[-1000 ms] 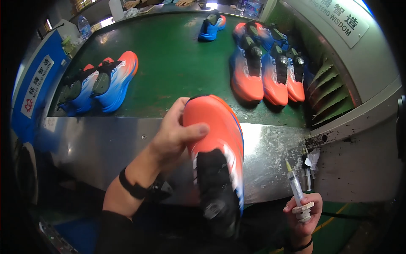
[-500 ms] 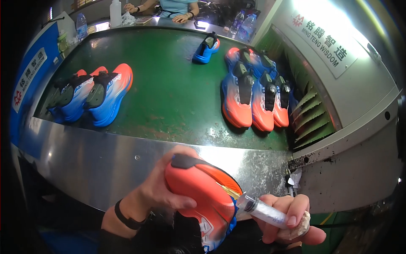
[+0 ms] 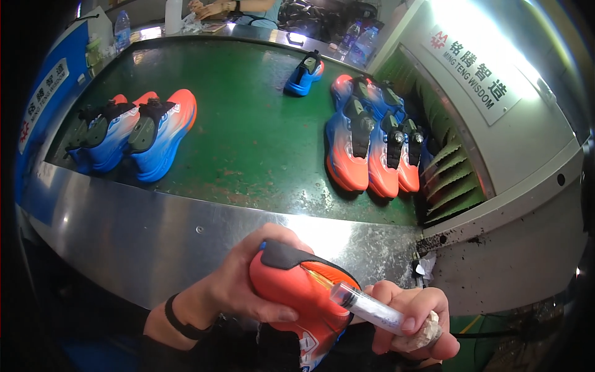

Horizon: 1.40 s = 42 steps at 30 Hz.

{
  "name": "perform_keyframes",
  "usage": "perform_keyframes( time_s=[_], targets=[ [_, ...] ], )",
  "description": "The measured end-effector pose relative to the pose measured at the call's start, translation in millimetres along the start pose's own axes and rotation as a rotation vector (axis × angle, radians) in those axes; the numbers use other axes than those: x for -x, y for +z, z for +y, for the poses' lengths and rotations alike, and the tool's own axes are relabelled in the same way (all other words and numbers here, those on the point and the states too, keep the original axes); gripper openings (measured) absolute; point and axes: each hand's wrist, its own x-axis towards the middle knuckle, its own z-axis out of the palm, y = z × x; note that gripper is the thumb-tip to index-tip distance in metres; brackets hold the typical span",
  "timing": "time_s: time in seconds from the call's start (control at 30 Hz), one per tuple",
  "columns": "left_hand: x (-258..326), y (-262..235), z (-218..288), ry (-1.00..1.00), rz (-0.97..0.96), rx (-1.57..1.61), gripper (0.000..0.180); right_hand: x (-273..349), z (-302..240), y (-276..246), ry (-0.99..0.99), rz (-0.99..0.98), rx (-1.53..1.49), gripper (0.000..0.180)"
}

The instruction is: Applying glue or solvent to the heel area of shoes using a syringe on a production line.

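In my left hand [image 3: 226, 282] is a coral-red and blue sneaker [image 3: 285, 288], turned so its coral end points up and its sole edge faces right. The fingers wrap behind it and the thumb presses its side. My right hand [image 3: 427, 307] closes around a clear syringe [image 3: 375, 311] with whitish contents. A crumpled off-white lump [image 3: 427, 335] covers the syringe's rear end. Its thin yellowish needle [image 3: 319, 278] reaches the orange seam below a black patch at the sneaker's upper end. Whether the tip is inside the seam, I cannot tell.
Several matching sneakers stand on the green belt, at the left [image 3: 158, 136] and the right [image 3: 350, 146], and one [image 3: 304, 73] farther back. A metal ledge [image 3: 186, 242] borders the belt. A machine housing [image 3: 508, 118] rises at right. Another person [image 3: 257, 15] sits across, near bottles [image 3: 362, 44].
The needle tip has moved up and left along the seam toward the black patch. The sneaker has shifted slightly right and turned a little, and the syringe has moved left with my right hand.
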Motion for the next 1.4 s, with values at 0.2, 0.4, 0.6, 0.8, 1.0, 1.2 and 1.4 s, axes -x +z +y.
perform_keyframes(
  time_s=[0.2, 0.4, 0.6, 0.8, 1.0, 1.2, 1.4],
  targets=[
    [1, 0, 2, -0.028, 0.021, 0.009, 0.077, -3, -4, 3, 0.012, 0.008, 0.011, 0.048],
    [0, 1, 5, -0.034, 0.059, 0.084, 0.076, 0, -8, 2, 0.051, 0.047, 0.002, 0.048],
    [0, -4, 3, -0.073, 0.091, 0.030, 0.077, 8, -15, 0, 0.115, 0.102, 0.020, 0.048],
    [1, -1, 2, -0.140, 0.224, 0.074, 0.082, 25, -11, -5, 0.152, 0.191, 0.011, 0.049],
    [1, -9, -3, -0.167, 0.208, 0.174, 0.082, 39, -1, -13, 0.172, 0.225, -0.021, 0.049],
    [-6, -8, -4, -0.179, 0.269, 0.173, 0.082, 46, -2, -16, 0.200, 0.257, 0.005, 0.042],
    [-8, -8, -7, -0.249, 0.354, 0.251, 0.079, 65, 6, -23, 0.302, 0.356, -0.037, 0.017]
  ],
)
